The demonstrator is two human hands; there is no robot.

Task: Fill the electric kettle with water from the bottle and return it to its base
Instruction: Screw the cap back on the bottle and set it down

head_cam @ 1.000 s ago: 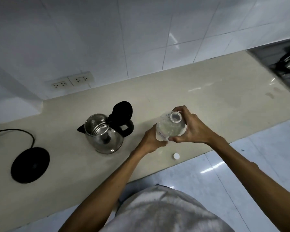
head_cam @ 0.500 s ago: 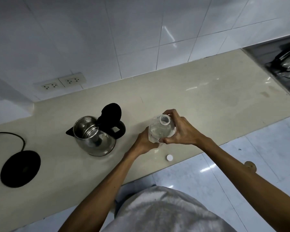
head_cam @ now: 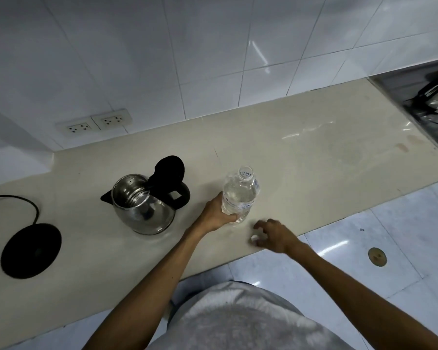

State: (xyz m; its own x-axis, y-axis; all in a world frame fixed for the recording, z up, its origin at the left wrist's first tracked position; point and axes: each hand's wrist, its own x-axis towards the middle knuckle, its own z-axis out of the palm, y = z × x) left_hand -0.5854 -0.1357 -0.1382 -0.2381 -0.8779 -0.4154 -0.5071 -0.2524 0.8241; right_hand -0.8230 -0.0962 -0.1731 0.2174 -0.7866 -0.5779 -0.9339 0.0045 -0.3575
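Steel-bodied electric kettle [head_cam: 143, 207] with black handle and spout sits on the beige stone desk [head_cam: 301, 157], off its base; black hinged lid [head_cam: 168, 170] flipped up and open, inside looks empty; handle points right, toward the bottle. Round black kettle base [head_cam: 31, 250] lies well apart to the left near the desk's front edge, black cord [head_cam: 23, 202] looping off the left side.

Clear plastic water bottle [head_cam: 240, 193] stands upright on the desk just right of the kettle, uncapped, water inside; left hand [head_cam: 216, 213] wrapped around its lower body, fingers closed on it. Right hand [head_cam: 273, 236] is off the bottle, low over the desk just right of and in front of it, fingers curled loosely and partly spread over the small white bottle cap [head_cam: 254, 239]; cannot tell if the fingers touch the cap.

Behind: white tiled wall [head_cam: 213, 59] with a double white power socket [head_cam: 95, 123] above the desk's back edge; dark metal sink [head_cam: 430, 104] at far right; glossy white tiled floor [head_cam: 390, 248] below the desk's front edge.
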